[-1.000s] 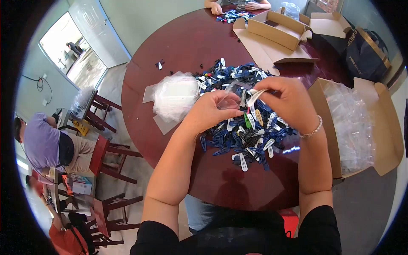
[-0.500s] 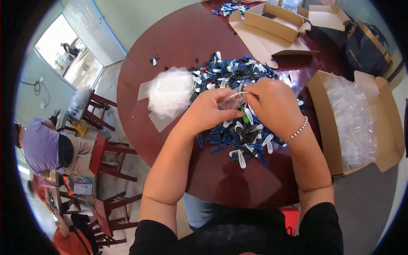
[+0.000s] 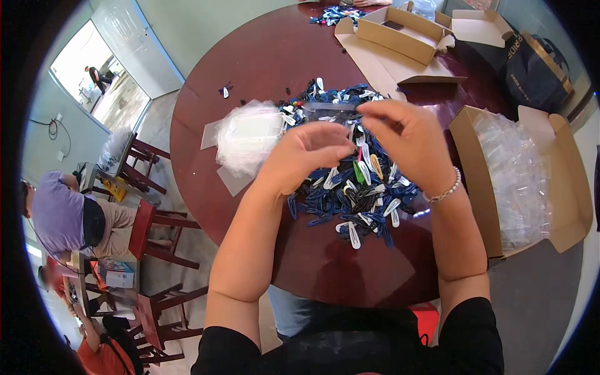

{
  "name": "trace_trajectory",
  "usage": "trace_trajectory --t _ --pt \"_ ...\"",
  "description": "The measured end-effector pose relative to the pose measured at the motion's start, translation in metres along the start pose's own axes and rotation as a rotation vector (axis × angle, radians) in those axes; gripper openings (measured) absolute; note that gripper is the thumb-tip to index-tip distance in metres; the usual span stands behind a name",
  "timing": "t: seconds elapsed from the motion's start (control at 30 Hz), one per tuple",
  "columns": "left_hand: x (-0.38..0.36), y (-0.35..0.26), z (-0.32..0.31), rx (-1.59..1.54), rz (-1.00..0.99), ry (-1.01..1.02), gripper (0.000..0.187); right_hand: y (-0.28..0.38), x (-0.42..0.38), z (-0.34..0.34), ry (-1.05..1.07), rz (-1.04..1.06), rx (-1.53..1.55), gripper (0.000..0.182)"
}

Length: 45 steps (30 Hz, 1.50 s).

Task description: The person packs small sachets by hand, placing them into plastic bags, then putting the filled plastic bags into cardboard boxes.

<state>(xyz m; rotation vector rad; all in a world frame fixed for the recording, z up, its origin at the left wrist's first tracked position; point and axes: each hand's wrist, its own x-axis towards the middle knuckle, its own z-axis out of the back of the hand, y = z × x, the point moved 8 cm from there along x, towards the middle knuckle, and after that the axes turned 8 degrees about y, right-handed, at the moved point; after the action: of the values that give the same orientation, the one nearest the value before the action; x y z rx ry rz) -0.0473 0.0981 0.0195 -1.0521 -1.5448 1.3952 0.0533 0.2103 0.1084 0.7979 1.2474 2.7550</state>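
Observation:
My right hand pinches one end of a clear plastic bag between thumb and fingers, above a heap of snap hair clips. The bag stretches leftward from those fingertips, its upper edge catching light. Just below the bag, my left hand has curved fingers, with a gap between thumb and fingertips. The heap is mostly navy, black and white clips. Under my hands lie a green clip and a yellow clip. A stack of flat clear bags lies left of my left hand.
On the right stands a cardboard box full of clear bags. Another open box and a dark paper bag are at the back. More clips lie near another person's hand at the far edge. People sit beyond stools at left.
My hands have moved apart. The bag, earlier bunched between both hands, now extends from my right fingers. The left hand's fingers have come off it, and a yellow clip shows below.

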Motion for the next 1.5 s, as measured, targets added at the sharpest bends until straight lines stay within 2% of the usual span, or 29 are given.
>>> trace_trajectory --t 0.03,0.1,0.13,0.2,0.33,0.43,0.5,0.53,0.57,0.63,0.67,0.73,0.83,1.0,1.13,1.2,1.27,1.33,1.4,1.47,1.5 --pt "-0.001 -0.002 0.001 -0.004 -0.002 0.000 0.035 -0.003 0.002 0.005 0.003 0.000 -0.003 0.019" --pt "-0.002 -0.005 0.008 -0.248 -0.048 -0.055 0.041 -0.008 0.003 0.013 0.024 -0.004 -0.104 0.021" --pt "-0.001 -0.005 0.010 -0.252 -0.052 -0.056 0.041 -0.010 0.002 0.017 0.027 -0.003 -0.108 0.021" --pt "0.000 0.000 0.019 -0.265 -0.055 -0.102 0.044 -0.016 0.001 0.002 0.250 -0.023 -0.295 0.022" --pt "0.001 0.006 0.028 -0.253 -0.037 -0.176 0.043 -0.015 -0.002 -0.018 0.373 -0.038 -0.331 0.023" --pt "0.002 0.007 0.033 -0.219 -0.034 -0.202 0.040 -0.011 -0.010 -0.044 0.565 -0.026 -0.221 0.023" --pt "0.001 0.009 0.038 -0.223 -0.055 -0.223 0.039 -0.007 -0.018 -0.060 0.656 0.093 -0.347 0.025" --pt "0.001 0.008 0.039 -0.221 -0.076 -0.227 0.038 -0.010 -0.023 -0.067 0.762 0.005 -0.432 0.022" --pt "0.001 0.006 0.039 -0.219 -0.071 -0.249 0.030 -0.010 -0.024 -0.070 0.768 0.000 -0.435 0.022" --pt "0.000 0.004 0.040 -0.224 -0.083 -0.239 0.029 -0.008 -0.026 -0.076 0.804 0.058 -0.483 0.023" --pt "-0.002 0.002 0.042 -0.219 -0.096 -0.236 0.028 -0.008 -0.025 -0.079 0.813 0.062 -0.487 0.023" --pt "-0.006 -0.003 0.046 -0.241 -0.122 -0.287 0.026 -0.003 -0.019 -0.078 0.685 0.095 -0.455 0.022" --pt "-0.009 -0.007 0.058 -0.253 -0.180 -0.356 0.024 -0.001 -0.016 -0.091 0.470 0.249 -0.327 0.020" --pt "-0.009 -0.004 0.070 -0.243 -0.248 -0.412 0.028 -0.010 -0.009 -0.118 0.450 0.279 -0.330 0.025" --pt "-0.011 -0.005 0.072 -0.247 -0.229 -0.419 0.026 -0.005 -0.001 -0.141 0.460 0.385 -0.389 0.028" --pt "-0.012 -0.005 0.073 -0.260 -0.229 -0.429 0.026 -0.002 0.000 -0.160 0.568 0.473 -0.581 0.027" --pt "-0.011 -0.005 0.074 -0.261 -0.216 -0.427 0.026 0.005 0.000 -0.168 0.598 0.472 -0.655 0.026" --pt "-0.011 -0.002 0.075 -0.264 -0.202 -0.427 0.026 0.004 0.002 -0.173 0.635 0.383 -0.758 0.025" --pt "-0.009 -0.001 0.074 -0.238 -0.193 -0.407 0.025 0.007 0.000 -0.174 0.599 0.414 -0.799 0.025" --pt "-0.009 -0.005 0.074 -0.214 -0.206 -0.401 0.025 0.003 -0.003 -0.172 0.617 0.317 -0.903 0.024" --pt "-0.009 -0.005 0.073 -0.186 -0.205 -0.394 0.026 0.006 -0.008 -0.169 0.557 0.352 -0.942 0.024"
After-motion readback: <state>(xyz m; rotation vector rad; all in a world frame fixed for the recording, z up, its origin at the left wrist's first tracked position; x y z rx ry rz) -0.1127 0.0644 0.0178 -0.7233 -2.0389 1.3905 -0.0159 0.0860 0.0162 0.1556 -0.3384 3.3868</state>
